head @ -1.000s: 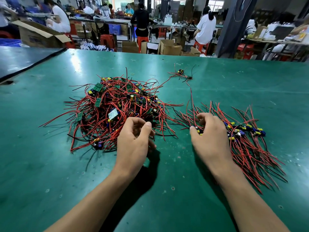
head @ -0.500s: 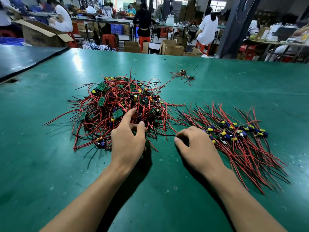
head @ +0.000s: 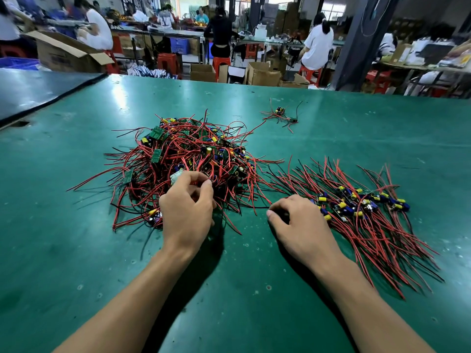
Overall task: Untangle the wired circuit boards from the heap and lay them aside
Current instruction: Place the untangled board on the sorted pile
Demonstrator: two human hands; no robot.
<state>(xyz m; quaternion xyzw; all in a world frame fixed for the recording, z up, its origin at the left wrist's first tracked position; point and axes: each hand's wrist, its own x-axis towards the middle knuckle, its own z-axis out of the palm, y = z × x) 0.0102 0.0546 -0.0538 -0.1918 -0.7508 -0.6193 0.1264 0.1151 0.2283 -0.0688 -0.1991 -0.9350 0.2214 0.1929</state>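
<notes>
A tangled heap of wired circuit boards (head: 193, 154), small green boards with red and black leads, lies left of centre on the green table (head: 76, 250). My left hand (head: 187, 207) is at the heap's near edge. Its thumb and fingers are curled and pinch red wires beside a pale green board (head: 177, 177). A laid-aside row of boards (head: 356, 202), with leads fanned toward me, lies to the right. My right hand (head: 298, 225) rests on the table between heap and row. The fingers are loosely curled, and I see nothing in them.
One stray wired board (head: 280, 113) lies farther back on the table. A darker table (head: 38, 90) adjoins at the far left. Beyond the far edge are cardboard boxes (head: 262, 75), red stools and seated people at benches.
My right hand left the laid-aside row and slid left into the gap. My left hand reached onto the heap's edge, then curled from flat into a pinch on the wires.
</notes>
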